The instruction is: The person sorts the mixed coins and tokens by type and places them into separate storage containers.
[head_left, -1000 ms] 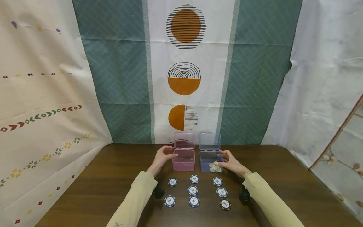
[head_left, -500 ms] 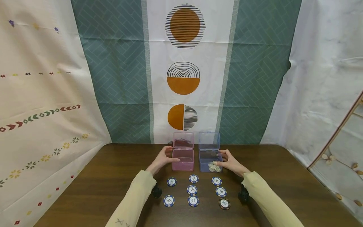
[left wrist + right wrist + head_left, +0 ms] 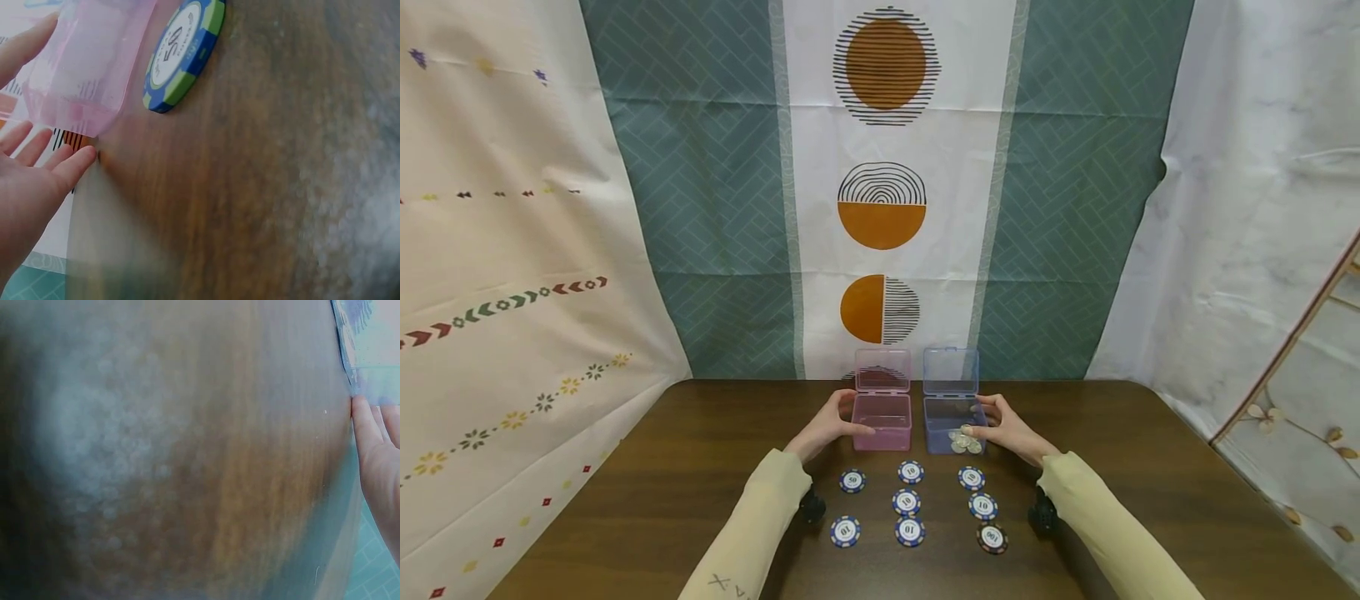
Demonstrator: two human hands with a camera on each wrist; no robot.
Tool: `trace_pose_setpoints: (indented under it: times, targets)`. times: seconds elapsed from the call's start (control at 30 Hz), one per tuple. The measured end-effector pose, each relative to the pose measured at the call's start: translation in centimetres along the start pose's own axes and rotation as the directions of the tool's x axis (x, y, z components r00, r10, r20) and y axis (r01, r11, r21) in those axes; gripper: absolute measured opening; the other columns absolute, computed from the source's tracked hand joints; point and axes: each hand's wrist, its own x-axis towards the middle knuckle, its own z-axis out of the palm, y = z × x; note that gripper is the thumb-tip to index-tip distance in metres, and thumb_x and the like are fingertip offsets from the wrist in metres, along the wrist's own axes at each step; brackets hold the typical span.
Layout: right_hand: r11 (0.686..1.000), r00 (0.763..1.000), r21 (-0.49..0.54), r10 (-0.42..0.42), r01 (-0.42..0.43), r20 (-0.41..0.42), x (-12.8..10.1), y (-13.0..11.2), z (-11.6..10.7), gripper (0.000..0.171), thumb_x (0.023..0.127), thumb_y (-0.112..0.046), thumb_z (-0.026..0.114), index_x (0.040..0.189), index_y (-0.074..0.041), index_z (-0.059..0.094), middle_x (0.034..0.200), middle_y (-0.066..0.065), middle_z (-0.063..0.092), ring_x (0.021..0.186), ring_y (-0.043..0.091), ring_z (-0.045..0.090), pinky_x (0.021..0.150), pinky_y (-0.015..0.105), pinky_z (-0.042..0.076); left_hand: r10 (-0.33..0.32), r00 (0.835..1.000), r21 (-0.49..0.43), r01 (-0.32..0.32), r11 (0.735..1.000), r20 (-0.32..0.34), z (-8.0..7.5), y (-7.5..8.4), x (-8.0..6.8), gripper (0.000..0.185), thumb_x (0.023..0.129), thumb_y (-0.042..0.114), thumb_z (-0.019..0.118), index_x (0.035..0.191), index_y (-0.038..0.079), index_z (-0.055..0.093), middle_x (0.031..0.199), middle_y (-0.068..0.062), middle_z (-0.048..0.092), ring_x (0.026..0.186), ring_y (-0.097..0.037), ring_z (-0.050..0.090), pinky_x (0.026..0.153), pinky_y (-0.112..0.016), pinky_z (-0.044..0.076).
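My left hand (image 3: 829, 423) is at the left side of an open pink plastic box (image 3: 882, 439), thumb across its front and fingers behind. In the left wrist view the fingers (image 3: 74, 164) are nearly straight beside the box corner. My right hand (image 3: 1009, 427) spans the right side of an open blue plastic box (image 3: 934, 440), thumb at the front and fingers towards the back. The right wrist view shows straight fingers (image 3: 367, 425) at the box's corner. Several silvery round pieces (image 3: 966, 442) show at the blue box's front, by the right thumb. The pink box shows no contents.
Several poker chips lie in front of the boxes, including a blue 50 chip (image 3: 852, 481), blue 10 chips (image 3: 910, 531) and a black 100 chip (image 3: 992, 538). Both hinged lids stand up against a patterned cloth (image 3: 883, 208) behind the brown table (image 3: 1075, 417).
The left thumb has come down from above the pink box to its front. The right hand and both boxes keep their places; the head view has shifted slightly.
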Motion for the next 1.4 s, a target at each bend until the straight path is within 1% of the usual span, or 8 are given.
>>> trace_pose_setpoints:
  times: [0.13, 0.27, 0.53, 0.67, 0.8, 0.97, 1.2, 1.4]
  targets:
    - [1.000, 1.000, 0.008, -0.007, 0.006, 0.023, -0.6, -1.2, 0.2, 0.069, 0.084, -0.016, 0.066, 0.132, 0.003, 0.021, 0.137, 0.027, 0.021, 0.126, 0.042, 0.019, 0.096, 0.054, 0.024, -0.003, 1.000, -0.007, 0.003, 1.000, -0.010, -0.1, -0.1, 0.0, 0.079, 0.069, 0.014, 0.079, 0.131, 0.005, 0.030, 0.129, -0.015, 0.038, 0.117, -0.031, 0.036, 0.096, -0.052, 0.026]
    - [1.000, 0.999, 0.017, 0.001, -0.002, 0.044, -1.2, -2.7, 0.5, 0.067, 0.086, -0.009, 0.062, 0.133, 0.007, 0.017, 0.137, 0.030, 0.019, 0.126, 0.044, 0.017, 0.096, 0.055, 0.024, 0.009, 1.000, -0.024, -0.009, 1.000, -0.001, -0.2, -0.1, -0.1, 0.080, 0.070, 0.013, 0.078, 0.132, 0.004, 0.029, 0.130, -0.014, 0.038, 0.118, -0.031, 0.036, 0.097, -0.052, 0.025]
    - [1.000, 0.999, 0.013, 0.005, -0.005, 0.047, -1.3, -3.0, 0.8, 0.066, 0.086, -0.009, 0.062, 0.133, 0.006, 0.018, 0.138, 0.028, 0.019, 0.127, 0.042, 0.017, 0.097, 0.053, 0.023, 0.023, 0.999, -0.034, -0.023, 0.999, 0.024, -0.3, -0.2, -0.1, 0.077, 0.071, 0.012, 0.076, 0.133, 0.003, 0.031, 0.131, -0.016, 0.038, 0.117, -0.034, 0.038, 0.095, -0.051, 0.028]
    - [1.000, 0.999, 0.020, 0.001, -0.002, 0.043, -1.1, -2.7, 0.7, 0.066, 0.085, -0.009, 0.062, 0.133, 0.006, 0.019, 0.138, 0.029, 0.018, 0.127, 0.043, 0.017, 0.096, 0.054, 0.024, 0.033, 0.999, -0.049, -0.032, 0.998, 0.031, -0.4, -0.5, 0.0, 0.076, 0.072, 0.011, 0.076, 0.132, 0.001, 0.031, 0.131, -0.019, 0.037, 0.115, -0.035, 0.040, 0.094, -0.049, 0.031]
    - [1.000, 1.000, 0.030, -0.005, 0.004, 0.031, -0.6, -1.6, 0.5, 0.066, 0.084, -0.010, 0.064, 0.133, 0.004, 0.020, 0.139, 0.028, 0.017, 0.127, 0.042, 0.017, 0.097, 0.054, 0.023, 0.033, 0.999, -0.059, -0.031, 0.998, 0.029, -0.4, -0.7, 0.2, 0.078, 0.070, 0.013, 0.077, 0.132, 0.001, 0.031, 0.131, -0.020, 0.037, 0.114, -0.035, 0.041, 0.094, -0.047, 0.032]
    - [1.000, 1.000, 0.018, -0.012, 0.012, 0.021, 0.0, 0.0, 0.2, 0.069, 0.083, -0.016, 0.067, 0.133, 0.000, 0.022, 0.139, 0.025, 0.020, 0.127, 0.041, 0.018, 0.097, 0.053, 0.024, 0.051, 0.998, -0.059, -0.049, 0.997, 0.032, -0.3, -0.9, 0.5, 0.075, 0.071, 0.013, 0.077, 0.131, 0.001, 0.035, 0.128, -0.022, 0.041, 0.112, -0.035, 0.043, 0.092, -0.047, 0.035]
    - [0.999, 1.000, 0.038, 0.002, -0.002, 0.015, 0.1, 0.7, -0.2, 0.073, 0.081, -0.018, 0.070, 0.135, -0.006, 0.022, 0.141, 0.021, 0.019, 0.128, 0.038, 0.018, 0.097, 0.051, 0.025, 0.030, 0.999, -0.088, -0.026, 0.996, 0.043, 0.1, -1.3, 0.7, 0.072, 0.074, 0.011, 0.074, 0.132, 0.001, 0.033, 0.126, -0.021, 0.043, 0.109, -0.033, 0.046, 0.090, -0.045, 0.037]
    - [0.998, 1.000, 0.065, -0.008, 0.007, 0.003, 0.0, 0.6, -0.2, 0.079, 0.080, -0.015, 0.070, 0.138, -0.008, 0.016, 0.140, 0.025, 0.018, 0.127, 0.040, 0.019, 0.096, 0.052, 0.026, 0.014, 0.999, -0.115, -0.008, 0.993, 0.046, 0.2, -1.0, 0.5, 0.070, 0.075, 0.011, 0.073, 0.131, 0.002, 0.033, 0.127, -0.022, 0.041, 0.109, -0.034, 0.045, 0.090, -0.046, 0.038]
